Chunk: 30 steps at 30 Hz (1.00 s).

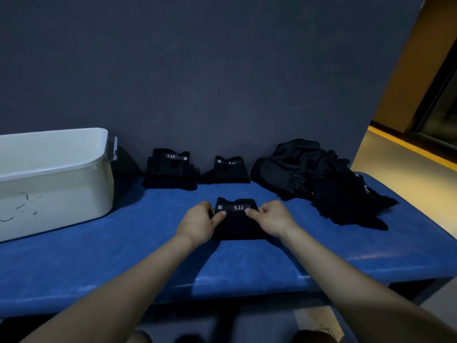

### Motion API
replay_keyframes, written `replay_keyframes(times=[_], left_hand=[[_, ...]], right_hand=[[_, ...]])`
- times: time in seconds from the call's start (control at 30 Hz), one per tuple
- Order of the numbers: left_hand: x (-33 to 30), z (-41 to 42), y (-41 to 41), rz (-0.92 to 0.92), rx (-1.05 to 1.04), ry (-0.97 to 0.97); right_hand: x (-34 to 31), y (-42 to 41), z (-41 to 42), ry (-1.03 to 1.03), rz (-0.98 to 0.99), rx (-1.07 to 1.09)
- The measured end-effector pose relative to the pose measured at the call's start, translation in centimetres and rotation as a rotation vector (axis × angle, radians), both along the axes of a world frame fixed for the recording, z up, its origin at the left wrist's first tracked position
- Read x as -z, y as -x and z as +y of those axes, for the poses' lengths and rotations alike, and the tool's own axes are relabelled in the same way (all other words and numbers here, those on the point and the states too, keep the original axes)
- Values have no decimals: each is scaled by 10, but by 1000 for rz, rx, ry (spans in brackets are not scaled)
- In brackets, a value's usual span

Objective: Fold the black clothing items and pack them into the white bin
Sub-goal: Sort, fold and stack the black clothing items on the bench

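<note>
Folded black garment (pixel 238 220) at frame centre, left hand (pixel 197 222) and right hand (pixel 272 220) pinching waistband edges; judge: square corners, press flat, then carry to white bin (pixel 57 174) at left

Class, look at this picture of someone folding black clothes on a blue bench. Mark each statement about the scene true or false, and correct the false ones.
1. Both hands hold the folded black garment nearest the person. True: the left hand and right hand grip its sides.
2. The white bin stands to the right of the garments. False: it stands on the left end of the blue bench.
3. Two folded stacks lie by the wall. True.
4. The unfolded pile lies inside the bin. False: it lies on the bench's right end.
5. The held garment's band reads 5.11. True.
</note>
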<state>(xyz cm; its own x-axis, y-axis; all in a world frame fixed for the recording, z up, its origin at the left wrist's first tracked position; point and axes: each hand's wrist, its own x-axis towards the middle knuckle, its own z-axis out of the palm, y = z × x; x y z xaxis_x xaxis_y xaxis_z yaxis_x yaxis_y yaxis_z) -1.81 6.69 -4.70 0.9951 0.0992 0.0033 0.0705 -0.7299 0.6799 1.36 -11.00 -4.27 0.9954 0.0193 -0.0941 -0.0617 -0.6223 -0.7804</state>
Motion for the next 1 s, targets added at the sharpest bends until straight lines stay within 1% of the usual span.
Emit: replay_keyframes(times=[0.1, 0.17, 0.2, 0.3, 0.37, 0.4, 0.47, 0.6, 0.67, 0.77, 0.8, 0.87, 1.0], left_hand=[[1, 2, -2, -21, -31, -44], [1, 1, -1, -124, -33, -50], [1, -1, 0, -184, -11, -56], [1, -6, 2, -333, 100, -89], [1, -7, 2, -359, 145, -127], [2, -6, 2, -350, 164, -149], [3, -4, 1, -289, 187, -172], [1, 1, 1, -184, 176, -149], [0, 3, 1, -143, 171, -95], [0, 4, 3, -75, 145, 66], [0, 3, 3, -73, 125, 79], [-1, 0, 3, -58, 64, 58], [-9, -8, 3, 13, -47, 2]], right_hand=[[-6, -3, 2, 158, 28, 55], [-11, -2, 3, 281, 10, 60], [-11, 0, 3, 306, -8, 53], [-5, 6, 2, 244, -142, -12], [0, 8, 0, 215, -266, -77], [2, 9, -1, 214, -306, -119], [5, 10, -3, 226, -326, -188], [8, 12, -1, 260, -317, -172], [6, 13, 1, 266, -278, -137], [-3, 13, 4, 223, -178, -99], [-7, 13, 6, 222, -152, -99], [-15, 10, 10, 235, -90, -81], [-21, 2, 20, 278, 8, 38]])
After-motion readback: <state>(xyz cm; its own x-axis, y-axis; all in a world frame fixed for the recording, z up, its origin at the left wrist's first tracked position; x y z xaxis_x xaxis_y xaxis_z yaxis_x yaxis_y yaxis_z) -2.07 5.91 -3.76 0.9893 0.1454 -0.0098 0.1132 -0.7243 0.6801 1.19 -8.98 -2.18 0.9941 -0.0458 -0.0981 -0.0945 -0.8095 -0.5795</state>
